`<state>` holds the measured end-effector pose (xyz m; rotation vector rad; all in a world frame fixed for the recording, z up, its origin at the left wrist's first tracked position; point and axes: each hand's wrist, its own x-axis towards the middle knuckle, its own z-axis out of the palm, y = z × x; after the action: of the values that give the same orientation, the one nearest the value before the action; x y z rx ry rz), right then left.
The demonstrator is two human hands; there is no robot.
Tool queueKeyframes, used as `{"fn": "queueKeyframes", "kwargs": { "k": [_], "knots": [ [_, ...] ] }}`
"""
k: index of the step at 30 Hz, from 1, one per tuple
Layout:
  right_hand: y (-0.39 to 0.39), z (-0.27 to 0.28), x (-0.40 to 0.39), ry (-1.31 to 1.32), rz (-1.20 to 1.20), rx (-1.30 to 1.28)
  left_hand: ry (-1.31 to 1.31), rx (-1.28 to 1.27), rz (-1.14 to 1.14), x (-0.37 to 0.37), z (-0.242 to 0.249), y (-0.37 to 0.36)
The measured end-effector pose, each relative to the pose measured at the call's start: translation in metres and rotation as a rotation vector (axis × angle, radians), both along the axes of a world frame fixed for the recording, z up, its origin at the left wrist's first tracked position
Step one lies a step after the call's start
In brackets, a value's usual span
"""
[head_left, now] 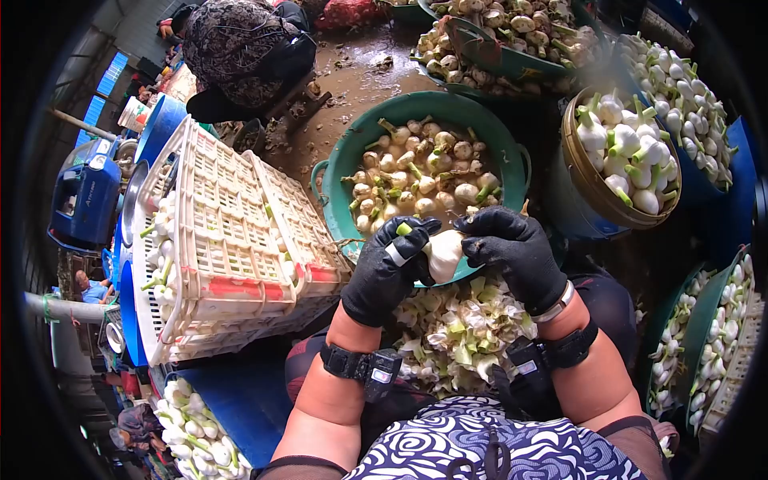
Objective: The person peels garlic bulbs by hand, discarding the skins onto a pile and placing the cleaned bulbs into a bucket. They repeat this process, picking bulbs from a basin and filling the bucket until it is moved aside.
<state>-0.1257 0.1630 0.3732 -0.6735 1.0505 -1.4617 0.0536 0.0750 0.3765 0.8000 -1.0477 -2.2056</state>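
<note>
Head view: left hand (390, 268) and right hand (512, 244), black-gloved, clamp together on one white garlic bulb (445, 254) at the teal basin's (340, 172) near rim; unpeeled bulbs fill it. Bamboo basket (588, 180) holds cleaned bulbs; wet muddy floor (352, 76) beyond.

Your left hand (390, 268) and right hand (512, 246), both in black gloves, meet at the frame's centre, fingers curled inward, bare forearms rising from the lower edge with banded wrists.
</note>
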Motion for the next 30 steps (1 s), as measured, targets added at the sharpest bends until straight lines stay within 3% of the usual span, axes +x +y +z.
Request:
{"fn": "queueKeyframes", "kwargs": {
  "k": [3, 4, 6, 7, 8, 9, 11, 12, 13, 15, 16, 17, 19, 20, 21, 22, 23, 24, 25, 27, 28, 29, 30],
  "knots": [
    [-0.001, 0.003, 0.0, -0.024, 0.043, 0.071, -0.122, -0.093, -0.15, 0.009, 0.006, -0.005],
    [-0.001, 0.003, 0.001, -0.025, 0.044, 0.073, -0.144, -0.1, -0.105, 0.007, 0.008, 0.0],
    [-0.004, 0.002, 0.004, 0.428, 0.074, 0.068, -0.125, -0.111, -0.052, 0.005, 0.004, 0.003],
    [-0.004, 0.004, 0.005, 0.43, 0.079, 0.059, -0.105, -0.131, 0.003, 0.004, 0.002, 0.003],
    [0.0, 0.007, 0.009, 0.606, 0.08, -0.031, -0.226, -0.295, 0.01, 0.005, -0.003, 0.004],
    [0.005, 0.008, 0.013, 0.778, 0.078, -0.122, -0.228, -0.301, 0.019, 0.008, -0.009, 0.0],
    [0.016, -0.006, 0.029, 0.91, 0.218, -0.259, -0.316, -0.708, 0.063, 0.012, -0.017, -0.004],
    [0.021, -0.016, 0.036, 0.962, 0.335, -0.302, -0.26, -0.39, 0.093, 0.01, -0.016, -0.007],
    [0.024, -0.02, 0.041, 1.014, 0.451, -0.344, -0.26, -0.393, 0.093, 0.009, -0.016, -0.007],
    [0.027, -0.019, 0.043, 1.119, 0.733, -0.126, -0.243, -0.76, 0.119, 0.005, -0.019, -0.007],
    [0.029, -0.026, 0.041, 1.157, 0.767, -0.144, -0.21, -0.392, 0.124, 0.0, -0.021, -0.006],
    [0.03, -0.03, 0.038, 1.158, 0.761, -0.139, -0.208, -0.393, 0.118, -0.001, -0.02, -0.005],
    [0.031, -0.034, 0.026, 1.205, 0.668, 0.009, -0.138, 0.025, 0.132, -0.004, -0.012, -0.005],
    [0.026, -0.029, 0.019, 1.193, 0.763, 0.06, -0.175, -0.351, 0.085, -0.002, -0.022, -0.005],
    [0.027, -0.016, 0.012, 1.143, 0.8, 0.076, -0.141, -0.169, 0.071, -0.004, -0.041, -0.01],
    [0.029, -0.008, 0.008, 1.141, 0.835, 0.079, -0.259, -0.382, 0.018, -0.01, -0.039, -0.009],
    [0.032, -0.003, 0.005, 1.138, 0.87, 0.078, -0.053, -0.085, 0.005, -0.01, -0.054, -0.014],
    [0.038, 0.001, 0.002, 1.128, 0.762, 0.057, -0.126, -0.074, -0.022, -0.017, -0.05, -0.011],
    [0.042, 0.002, -0.002, 1.116, 0.655, 0.023, -0.358, -0.571, -0.108, -0.02, -0.061, -0.009],
    [0.047, 0.014, -0.019, 1.093, 0.317, -0.128, -0.242, -0.009, -0.086, -0.044, -0.058, -0.014],
    [0.048, 0.024, -0.033, 1.043, 0.13, -0.171, -0.243, -0.44, -0.2, -0.058, -0.066, -0.02],
    [0.05, 0.035, -0.046, 0.984, -0.047, -0.215, -0.216, -0.136, -0.19, -0.087, -0.034, -0.019],
    [0.053, 0.045, -0.056, 0.831, -0.269, -0.251, -0.171, -0.204, -0.228, -0.117, -0.011, -0.02]
  ]
}}
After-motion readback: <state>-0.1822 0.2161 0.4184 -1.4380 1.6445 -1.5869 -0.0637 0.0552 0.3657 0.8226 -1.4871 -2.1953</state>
